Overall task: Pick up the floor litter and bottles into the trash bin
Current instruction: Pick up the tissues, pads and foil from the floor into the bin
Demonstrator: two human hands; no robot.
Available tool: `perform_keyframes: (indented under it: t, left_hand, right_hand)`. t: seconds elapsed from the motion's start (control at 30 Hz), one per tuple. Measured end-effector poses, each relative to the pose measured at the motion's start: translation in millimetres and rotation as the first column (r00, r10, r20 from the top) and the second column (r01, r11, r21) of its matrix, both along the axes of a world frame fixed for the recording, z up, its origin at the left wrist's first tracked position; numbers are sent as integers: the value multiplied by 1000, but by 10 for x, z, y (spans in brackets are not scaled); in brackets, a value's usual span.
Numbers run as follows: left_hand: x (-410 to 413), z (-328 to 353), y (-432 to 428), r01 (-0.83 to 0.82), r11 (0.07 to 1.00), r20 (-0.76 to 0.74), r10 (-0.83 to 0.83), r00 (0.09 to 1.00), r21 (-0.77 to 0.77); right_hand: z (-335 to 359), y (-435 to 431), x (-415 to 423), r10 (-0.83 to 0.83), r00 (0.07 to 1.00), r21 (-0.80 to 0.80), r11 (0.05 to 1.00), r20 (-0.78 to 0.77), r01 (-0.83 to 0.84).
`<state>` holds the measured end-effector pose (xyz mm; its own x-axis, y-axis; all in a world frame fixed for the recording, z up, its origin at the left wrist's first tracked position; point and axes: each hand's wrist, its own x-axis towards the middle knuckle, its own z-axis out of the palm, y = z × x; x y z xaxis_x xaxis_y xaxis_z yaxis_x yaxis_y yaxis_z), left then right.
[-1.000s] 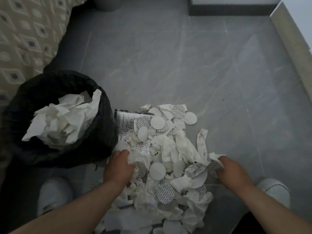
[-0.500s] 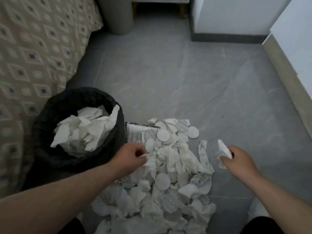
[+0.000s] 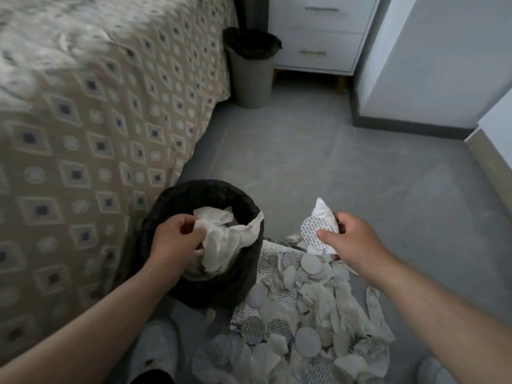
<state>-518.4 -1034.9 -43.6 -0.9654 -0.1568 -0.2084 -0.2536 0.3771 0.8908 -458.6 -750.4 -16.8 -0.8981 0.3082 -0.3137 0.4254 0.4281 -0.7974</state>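
A black-lined trash bin (image 3: 166, 200) stands on the grey floor beside the bed, stuffed with crumpled white tissue (image 3: 221, 242). My left hand (image 3: 174, 239) is over the bin's mouth, its fingers curled on some of that tissue. To the right of the bin, my right hand (image 3: 349, 239) is raised above the floor and pinches round printed seal discs and a scrap of paper (image 3: 318, 231). Below it lies a litter pile (image 3: 313, 314) of tissue scraps, white discs and silver foil. No bottle is in view.
A bed with a patterned beige cover (image 3: 91, 128) fills the left side. A second grey bin (image 3: 252, 67) with a black liner stands by a white drawer unit (image 3: 318, 31) at the back. White walls (image 3: 443, 65) close the right. My shoes (image 3: 155, 353) show at the bottom edge.
Both hands left the pile. The left one carried tissue up to the bin's mouth, the right one lifted discs and paper off the floor. The view tilted up, showing bed and drawers.
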Motion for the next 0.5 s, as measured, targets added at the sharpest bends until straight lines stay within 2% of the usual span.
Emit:
perform_keyframes:
  t: [0.1,0.17,0.23,0.3,0.33,0.43,0.5]
  left_hand:
    - [-104,-187,-156,27,993,-16,-29,999,-113]
    - [-134,-225,-266,180,952,14,-182,983,-247]
    - [-101,-287,-438,300,826,1,-341,940,-477]
    - [-26,-414,-636,290,662,10,-392,920,-691]
    - [23,-474,-714,275,629,33,-368,929,-727]
    - [165,-614,-826,306,663,107,-324,940,-683]
    - [223,-662,-854,317,677,97,-343,934,-664]
  right_hand:
    - [-37,-130,-45,-7,1000,-48,999,23,8]
    - [-50,-196,-47,-4,999,-62,998,43,6]
    - [-47,-275,-45,27,998,-60,998,53,-23]
    - [-15,-390,-74,59,997,-45,997,42,-57]
    - [9,-464,-114,87,996,-20,996,36,-87]
    - [69,-773,-319,205,978,62,976,33,-207]
    - [33,-1023,-512,288,957,141,947,26,-289]
